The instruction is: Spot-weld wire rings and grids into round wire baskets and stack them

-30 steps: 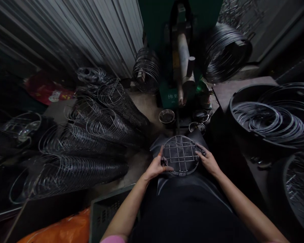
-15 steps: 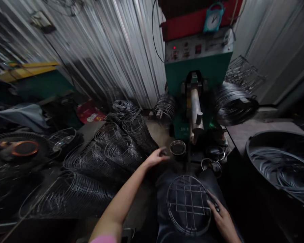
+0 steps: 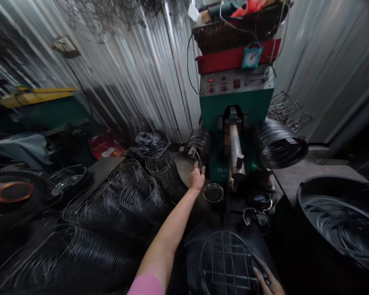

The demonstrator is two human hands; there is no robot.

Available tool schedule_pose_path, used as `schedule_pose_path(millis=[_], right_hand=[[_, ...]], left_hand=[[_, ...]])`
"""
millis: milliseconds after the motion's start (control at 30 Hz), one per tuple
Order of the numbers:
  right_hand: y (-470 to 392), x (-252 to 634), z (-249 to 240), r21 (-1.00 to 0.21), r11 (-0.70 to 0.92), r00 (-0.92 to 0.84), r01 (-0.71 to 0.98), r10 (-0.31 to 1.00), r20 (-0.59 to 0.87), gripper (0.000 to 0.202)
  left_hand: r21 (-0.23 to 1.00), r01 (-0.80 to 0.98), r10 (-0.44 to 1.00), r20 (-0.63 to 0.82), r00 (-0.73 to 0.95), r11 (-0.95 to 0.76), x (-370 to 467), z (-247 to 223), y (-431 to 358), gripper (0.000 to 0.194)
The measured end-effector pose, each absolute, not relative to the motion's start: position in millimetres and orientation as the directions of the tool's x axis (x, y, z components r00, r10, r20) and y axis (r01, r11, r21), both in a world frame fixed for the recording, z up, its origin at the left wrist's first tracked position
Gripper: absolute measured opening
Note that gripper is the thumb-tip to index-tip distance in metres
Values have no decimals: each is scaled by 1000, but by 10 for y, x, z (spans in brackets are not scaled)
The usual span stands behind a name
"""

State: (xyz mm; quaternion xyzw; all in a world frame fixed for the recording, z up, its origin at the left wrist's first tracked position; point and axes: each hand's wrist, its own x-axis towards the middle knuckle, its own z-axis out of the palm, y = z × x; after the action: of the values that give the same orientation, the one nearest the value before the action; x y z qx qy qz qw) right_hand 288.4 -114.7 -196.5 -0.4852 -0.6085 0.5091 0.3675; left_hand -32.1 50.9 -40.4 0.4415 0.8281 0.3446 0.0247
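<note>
My left hand (image 3: 197, 178) reaches forward to the bundle of wire rings (image 3: 198, 143) hanging left of the green machine (image 3: 237, 102). Its fingers are closed on a thin wire ring (image 3: 197, 156) at the near end of that bundle. Low in the view, a round wire grid (image 3: 226, 262) rests on dark cloth over my lap. My right hand (image 3: 267, 278) is at the grid's right edge, fingers bent round its rim; a small dark object shows at the fingers, too unclear to name.
Stacked wire grids (image 3: 141, 192) stand on the left. A larger wire coil (image 3: 279, 143) hangs right of the machine's metal arm (image 3: 236, 151). Small round bowls (image 3: 213, 192) sit below it. A big tub (image 3: 335, 180) of wire rings is at the right.
My left hand has moved forward to the hanging rings and closed on one. The view has tilted up, so the grid and my right hand appear lower.
</note>
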Motion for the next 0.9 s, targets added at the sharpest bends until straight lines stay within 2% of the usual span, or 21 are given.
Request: schedule_pose_path(millis=[100,167,300,367,400,467,533,633,767,900], right_hand=[[-1237,2737,-1667,-954,-70,-182,292,975,-128,38],[-1272,2677,-1525,-953,-76,-191,293,972,-136,45],[-1315,2734,-1409,-958,-88,-172,273,975,-139,47],[-1329,2798,-1326,-954,-98,-71,284,990,-123,45],[-1329,2818,-1260,-952,-95,-14,292,994,-104,43],[-1318,2813,-1075,-951,-63,50,304,998,-50,40],[-1307,2739,-843,-954,-4,20,300,1000,2,39],[-1332,2549,-511,-962,68,-97,265,994,44,40],[-1422,2366,-309,-968,73,-137,238,990,41,36],[-1419,2392,-422,-963,47,-109,267,994,18,34]], left_hand=[[637,717,731,342,-591,281,-459,-119,269,39],[754,645,648,429,-629,127,-609,43,103,32],[846,529,637,371,-676,68,-872,224,-360,26],[926,378,666,293,-686,-18,-859,240,-706,26],[973,208,701,219,-679,-102,-799,223,-895,25],[973,-129,796,75,-601,-190,-582,139,-1260,25],[934,-344,889,-78,-452,-93,-283,4,-1561,32],[853,-515,935,-244,-257,81,162,-196,-1858,40],[787,-594,946,-297,-129,166,508,-330,-2065,47],[786,-576,952,-303,-45,223,517,-404,-2121,57]])
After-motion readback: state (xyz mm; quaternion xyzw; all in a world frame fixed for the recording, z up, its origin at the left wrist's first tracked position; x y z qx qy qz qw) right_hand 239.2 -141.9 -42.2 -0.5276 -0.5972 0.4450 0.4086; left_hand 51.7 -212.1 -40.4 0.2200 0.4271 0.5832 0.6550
